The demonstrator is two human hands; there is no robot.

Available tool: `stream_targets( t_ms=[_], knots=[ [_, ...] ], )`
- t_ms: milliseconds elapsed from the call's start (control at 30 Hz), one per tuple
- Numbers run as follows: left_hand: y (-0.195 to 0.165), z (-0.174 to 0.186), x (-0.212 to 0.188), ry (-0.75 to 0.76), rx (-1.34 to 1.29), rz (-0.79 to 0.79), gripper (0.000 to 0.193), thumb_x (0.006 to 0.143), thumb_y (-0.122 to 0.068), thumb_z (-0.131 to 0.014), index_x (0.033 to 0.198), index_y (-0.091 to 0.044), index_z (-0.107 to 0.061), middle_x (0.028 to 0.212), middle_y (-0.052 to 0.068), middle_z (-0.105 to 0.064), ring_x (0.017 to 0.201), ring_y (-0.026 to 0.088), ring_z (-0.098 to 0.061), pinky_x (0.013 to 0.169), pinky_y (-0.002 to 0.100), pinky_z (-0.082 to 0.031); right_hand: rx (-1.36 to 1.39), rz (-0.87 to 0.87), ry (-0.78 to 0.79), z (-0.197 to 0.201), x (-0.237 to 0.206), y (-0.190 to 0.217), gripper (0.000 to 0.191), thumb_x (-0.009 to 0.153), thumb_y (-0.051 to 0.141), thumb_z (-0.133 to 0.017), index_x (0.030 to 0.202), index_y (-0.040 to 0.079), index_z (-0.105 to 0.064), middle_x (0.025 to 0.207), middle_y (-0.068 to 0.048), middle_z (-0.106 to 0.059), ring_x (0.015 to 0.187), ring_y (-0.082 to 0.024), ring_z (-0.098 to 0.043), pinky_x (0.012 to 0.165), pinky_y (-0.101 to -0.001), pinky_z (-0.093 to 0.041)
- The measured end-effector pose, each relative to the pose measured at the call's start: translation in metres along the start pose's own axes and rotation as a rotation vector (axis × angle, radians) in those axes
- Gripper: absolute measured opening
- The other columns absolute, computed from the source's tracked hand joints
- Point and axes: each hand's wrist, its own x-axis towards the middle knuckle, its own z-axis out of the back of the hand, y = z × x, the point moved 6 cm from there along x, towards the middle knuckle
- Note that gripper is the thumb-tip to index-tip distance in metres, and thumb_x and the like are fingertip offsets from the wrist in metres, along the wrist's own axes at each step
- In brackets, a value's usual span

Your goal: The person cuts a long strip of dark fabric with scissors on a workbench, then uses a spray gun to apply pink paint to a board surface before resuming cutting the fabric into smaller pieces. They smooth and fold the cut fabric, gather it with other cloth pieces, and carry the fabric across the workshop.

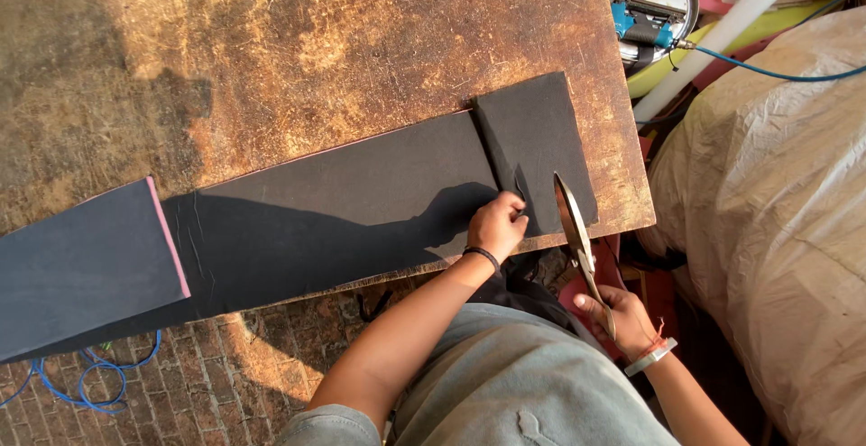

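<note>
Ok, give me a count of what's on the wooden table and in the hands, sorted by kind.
Dark fabric strip, pinched by the left hand: 1
Scissors, held in the right hand: 1
Total: 2

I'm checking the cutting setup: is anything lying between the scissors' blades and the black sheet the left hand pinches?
Nothing visible does. The scissors in the right hand lie over the black sheet, just right of the left hand gripping it.
</note>
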Motion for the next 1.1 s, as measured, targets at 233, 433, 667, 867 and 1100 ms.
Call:
stream_targets(
  t_ms=[233, 433, 667, 867, 1100],
  knots=[
    [0.072, 0.006, -0.029, 0.023, -0.454, 0.419, 0.027, 0.081, -0.014, -0.081, 0.101, 0.001, -0.071, 0.083, 0.01, -0.077, 0.064, 0.016, -0.074, 0.057, 0.03, -0.059, 0.064, -0.019, 0.234, -0.022, -0.022, -0.075, 0.039, 0.08, 0.046, -0.074, 0.093, 0.01, -0.072, 0.066, 0.001, -0.053, 0.056, -0.012, -0.05, 0.051, -0.0289, -0.042],
    [0.061, 0.01, -0.036, 0.096, -0.42, 0.508, 0.025, 0.088, -0.019, -0.077, 0.099, 0.003, -0.074, 0.08, 0.008, -0.074, 0.064, 0.012, -0.07, 0.057, 0.028, -0.059, 0.164, -0.038, 0.334, -0.068, -0.028, -0.088, 0.048, 0.088, 0.053, -0.07, 0.082, 0.006, -0.06, 0.067, -0.001, -0.056, 0.059, -0.012, -0.053, 0.054, -0.029, -0.046],
    [0.058, 0.012, -0.039, 0.153, -0.51, 0.536, 0.024, 0.093, -0.022, -0.074, 0.1, 0.001, -0.073, 0.081, 0.006, -0.074, 0.065, 0.012, -0.071, 0.059, 0.027, -0.061, 0.255, 0.08, 0.335, -0.104, 0.008, -0.039, 0.045, 0.087, 0.052, -0.07, 0.079, 0.009, -0.06, 0.064, -0.003, -0.056, 0.055, -0.014, -0.057, 0.052, -0.0286, -0.046],
    [0.066, 0.009, -0.037, 0.128, -0.488, 0.542, 0.022, 0.092, -0.02, -0.074, 0.096, 0.001, -0.074, 0.077, 0.007, -0.074, 0.064, 0.014, -0.072, 0.055, 0.028, -0.059, 0.163, 0.091, 0.265, -0.104, 0.018, -0.014, 0.049, 0.091, 0.049, -0.072, 0.071, 0.008, -0.055, 0.058, -0.002, -0.053, 0.046, -0.012, -0.051, 0.043, -0.0271, -0.04],
    [0.073, 0.015, -0.037, 0.178, -0.409, 0.538, 0.021, 0.09, -0.021, -0.075, 0.094, 0.0, -0.074, 0.076, 0.008, -0.075, 0.063, 0.015, -0.073, 0.055, 0.028, -0.058, 0.185, 0.146, 0.22, -0.112, 0.059, 0.073, 0.046, 0.092, 0.047, -0.071, 0.074, 0.007, -0.059, 0.06, -0.001, -0.054, 0.047, -0.012, -0.051, 0.043, -0.027, -0.039]
  ],
)
